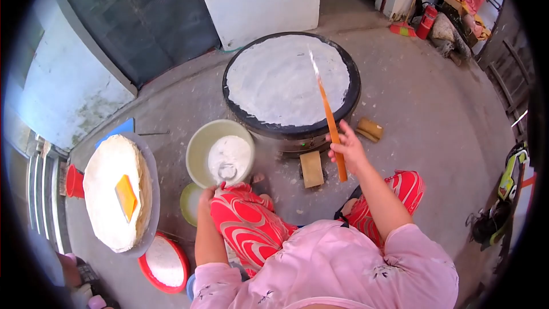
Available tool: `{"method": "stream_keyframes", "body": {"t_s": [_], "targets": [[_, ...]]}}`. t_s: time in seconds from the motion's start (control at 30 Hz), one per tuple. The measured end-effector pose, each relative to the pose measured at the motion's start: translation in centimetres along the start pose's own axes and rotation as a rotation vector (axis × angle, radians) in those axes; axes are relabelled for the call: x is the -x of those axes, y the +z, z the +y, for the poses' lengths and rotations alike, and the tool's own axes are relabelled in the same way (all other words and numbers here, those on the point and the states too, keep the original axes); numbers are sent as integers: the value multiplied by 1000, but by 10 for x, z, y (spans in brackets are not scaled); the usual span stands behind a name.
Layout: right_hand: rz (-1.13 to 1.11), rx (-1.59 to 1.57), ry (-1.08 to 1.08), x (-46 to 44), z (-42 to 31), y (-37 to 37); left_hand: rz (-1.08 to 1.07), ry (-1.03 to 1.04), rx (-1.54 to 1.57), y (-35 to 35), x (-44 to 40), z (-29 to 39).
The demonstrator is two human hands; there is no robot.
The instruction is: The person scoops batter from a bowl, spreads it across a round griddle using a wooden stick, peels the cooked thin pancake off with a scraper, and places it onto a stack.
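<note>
My right hand (349, 151) is closed around a long, flat wooden crepe spatula (329, 115). Its thin upper end is coated white and is seen over the big round black griddle (355, 88). A white sheet of batter (274, 80) covers most of that griddle. My left hand (207, 195) is low beside my knee, near the rim of a pale green basin (197, 147); its fingers are mostly hidden. White batter (231, 151) fills the basin's bottom, with a ladle (227, 171) in it.
At left, a tall stack of thin pancakes (111, 194) sits on a round tray (151, 177), an orange-yellow scraper (127, 197) on top. Below is a red basin (182, 257) of white contents. Tan blocks (311, 169) lie by the griddle. A fire extinguisher (427, 22) stands back right.
</note>
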State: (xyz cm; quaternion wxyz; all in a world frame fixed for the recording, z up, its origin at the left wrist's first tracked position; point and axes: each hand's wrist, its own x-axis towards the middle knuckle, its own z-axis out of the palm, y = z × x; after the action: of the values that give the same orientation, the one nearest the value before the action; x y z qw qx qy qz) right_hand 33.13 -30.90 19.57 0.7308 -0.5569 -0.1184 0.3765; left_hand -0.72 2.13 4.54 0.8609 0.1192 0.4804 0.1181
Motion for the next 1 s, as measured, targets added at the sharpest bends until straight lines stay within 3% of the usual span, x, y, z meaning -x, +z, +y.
{"method": "stream_keyframes", "body": {"t_s": [0.03, 0.1, 0.17, 0.23, 0.33, 0.43, 0.6, 0.7, 0.8, 1.0], "targets": [[5, 97, 102, -9, 10, -13, 5, 5, -81, -18, -18, 1], [133, 346, 95, -14, 20, -23, 92, 73, -264, -88, -83, 11], [109, 176, 5, -2, -10, -2, 257, 218, -321, -64, -61, 20], [77, 8, -76, -2, -19, 3, 458, 417, -337, 41, 33, 25], [87, 234, 66, -30, -6, -21, 201, 612, -91, 118, 80, 42], [144, 237, 82, -58, 1, -27, -73, 697, -36, 207, 127, 32], [103, 236, 77, -104, -19, -13, -270, 614, -40, 289, 123, -3], [225, 379, 122, -140, -8, -21, -201, 526, -105, 299, 92, -24], [189, 452, 174, -157, -9, -22, -118, 403, -115, 297, 77, -37], [229, 477, 226, -188, -10, -17, -237, 410, -178, 301, 84, -41]]}}
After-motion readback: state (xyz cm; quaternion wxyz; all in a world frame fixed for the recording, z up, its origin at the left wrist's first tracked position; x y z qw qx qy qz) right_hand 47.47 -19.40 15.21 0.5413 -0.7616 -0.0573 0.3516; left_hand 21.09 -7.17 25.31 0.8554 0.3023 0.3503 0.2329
